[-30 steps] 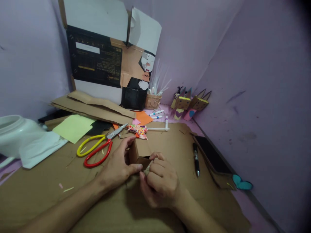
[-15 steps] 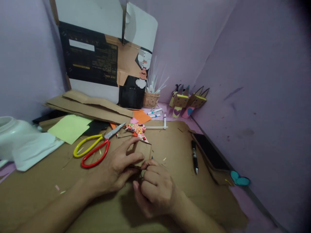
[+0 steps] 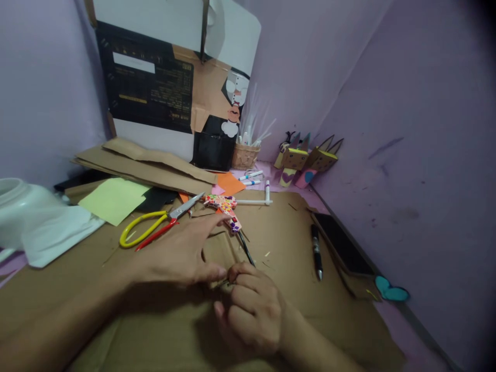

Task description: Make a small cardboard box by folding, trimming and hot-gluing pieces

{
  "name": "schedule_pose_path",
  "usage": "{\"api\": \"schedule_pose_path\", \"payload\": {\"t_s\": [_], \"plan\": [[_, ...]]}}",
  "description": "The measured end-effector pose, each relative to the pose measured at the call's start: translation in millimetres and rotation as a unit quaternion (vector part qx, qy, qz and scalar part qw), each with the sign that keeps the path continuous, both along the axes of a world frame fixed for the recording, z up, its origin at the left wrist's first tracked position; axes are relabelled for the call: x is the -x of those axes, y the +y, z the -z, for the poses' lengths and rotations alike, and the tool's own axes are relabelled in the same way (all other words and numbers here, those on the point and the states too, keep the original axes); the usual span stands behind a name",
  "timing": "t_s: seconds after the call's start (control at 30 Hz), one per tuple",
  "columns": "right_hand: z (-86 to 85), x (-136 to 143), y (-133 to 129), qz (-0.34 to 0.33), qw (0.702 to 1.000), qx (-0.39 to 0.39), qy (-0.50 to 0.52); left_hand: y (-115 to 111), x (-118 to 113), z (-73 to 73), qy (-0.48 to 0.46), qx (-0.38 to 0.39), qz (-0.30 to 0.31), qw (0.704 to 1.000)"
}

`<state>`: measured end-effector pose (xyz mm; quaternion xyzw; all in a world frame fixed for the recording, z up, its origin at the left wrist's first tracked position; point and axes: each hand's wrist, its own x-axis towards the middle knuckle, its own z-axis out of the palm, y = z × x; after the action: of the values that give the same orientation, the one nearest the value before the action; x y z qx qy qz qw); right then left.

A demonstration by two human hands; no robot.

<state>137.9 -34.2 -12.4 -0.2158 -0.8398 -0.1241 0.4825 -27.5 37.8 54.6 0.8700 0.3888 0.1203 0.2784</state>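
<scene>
A small folded piece of cardboard (image 3: 221,249) is between my two hands above the cardboard sheet. My left hand (image 3: 176,253) spans it from the left, thumb at its near edge and fingers stretched along its far side. My right hand (image 3: 256,305) is closed, its curled fingers pinching the piece's near right corner; its fingertips are partly hidden. Just beyond lies a patterned glue gun (image 3: 225,206) with a white glue stick (image 3: 253,202) in its back and a dark cord. Scissors (image 3: 166,219) with yellow and red handles lie beside my left hand, which partly covers them.
At left stand a white jar (image 3: 27,214) and green paper (image 3: 114,200). Behind are cardboard strips (image 3: 155,168), a printed box (image 3: 151,88), a basket (image 3: 246,156) and cardboard figures (image 3: 293,160). A pen (image 3: 316,251) and a phone (image 3: 344,243) lie right, near the wall.
My left hand has opened wider, its fingers lifting across the cardboard piece and over the scissors' red handle. My right hand keeps its pinch. The whole view has shifted slightly.
</scene>
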Motion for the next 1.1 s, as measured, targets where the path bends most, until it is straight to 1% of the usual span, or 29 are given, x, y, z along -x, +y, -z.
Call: {"api": "schedule_pose_path", "payload": {"t_s": [0.1, 0.13, 0.17, 0.27, 0.33, 0.4, 0.47, 0.5, 0.53, 0.57, 0.6, 0.63, 0.67, 0.7, 0.73, 0.77, 0.8, 0.87, 0.93, 1.0, 1.1], "plan": [[1.6, 0, 0, -0.003, 1.0, 0.001, -0.002, 10, -1, 0.9, 0.003, 0.038, 0.063, 0.997], [1.8, 0, 0, -0.004, 1.0, 0.002, -0.005, 12, -2, 1.6, -0.006, 0.049, 0.069, 0.996], [1.7, 1, 0, -0.006, 1.0, 0.001, -0.008, 11, -3, 2.3, -0.015, 0.057, 0.063, 0.996], [-2.2, 1, -1, -0.017, 1.0, -0.006, -0.002, 4, -7, 3.2, -0.039, 0.076, -0.001, 0.996], [-9.3, -5, 0, -0.006, 1.0, 0.003, 0.011, -3, -6, 3.4, -0.055, 0.076, -0.05, 0.994], [-19.4, -20, 3, 0.058, 0.997, 0.038, 0.018, -6, -4, 4.1, -0.064, 0.03, -0.106, 0.992], [-29.4, -42, 8, 0.172, 0.982, 0.066, 0.038, -6, 0, 5.7, -0.06, -0.044, -0.167, 0.983], [-33.4, -56, 12, 0.246, 0.963, 0.089, 0.06, -5, 2, 6.6, -0.053, -0.076, -0.191, 0.977], [-36.3, -71, 15, 0.333, 0.931, 0.125, 0.081, -3, 3, 7.4, -0.045, -0.099, -0.209, 0.972], [-37.8, -86, 18, 0.434, 0.875, 0.196, 0.085, -1, 4, 8.0, -0.038, -0.111, -0.221, 0.968], [-38.1, -100, 20, 0.508, 0.812, 0.277, 0.07, 0, 4, 8.3, -0.033, -0.113, -0.227, 0.967], [-37.0, -112, 22, 0.551, 0.759, 0.346, 0.03, 1, 4, 8.3, -0.031, -0.111, -0.229, 0.967], [-34.8, -122, 23, 0.579, 0.716, 0.389, -0.017, 2, 3, 7.9, -0.03, -0.107, -0.23, 0.967], [-31.8, -130, 23, 0.596, 0.679, 0.424, -0.059, 3, 3, 7.4, -0.031, -0.102, -0.231, 0.967], [-28.4, -135, 23, 0.604, 0.653, 0.449, -0.087, 3, 3, 6.7, -0.031, -0.097, -0.233, 0.967], [-24.8, -138, 24, 0.606, 0.639, 0.461, -0.11, 3, 3, 5.9, -0.03, -0.092, -0.236, 0.967], [-21.4, -139, 24, 0.604, 0.633, 0.468, -0.124, 3, 3, 5.2, -0.028, -0.086, -0.238, 0.967], [-16.2, -137, 27, 0.595, 0.638, 0.471, -0.13, 3, 3, 4.0, -0.025, -0.074, -0.247, 0.966], [-13.3, -135, 30, 0.595, 0.643, 0.471, -0.105, 3, 4, 2.9, -0.022, -0.061, -0.255, 0.965], [-12.1, -134, 33, 0.597, 0.641, 0.479, -0.057, 4, 4, 1.7, -0.021, -0.056, -0.256, 0.965], [-13.4, -138, 30, 0.585, 0.644, 0.493, -0.008, 5, 5, 0.3, -0.018, -0.065, -0.241, 0.968]]}}
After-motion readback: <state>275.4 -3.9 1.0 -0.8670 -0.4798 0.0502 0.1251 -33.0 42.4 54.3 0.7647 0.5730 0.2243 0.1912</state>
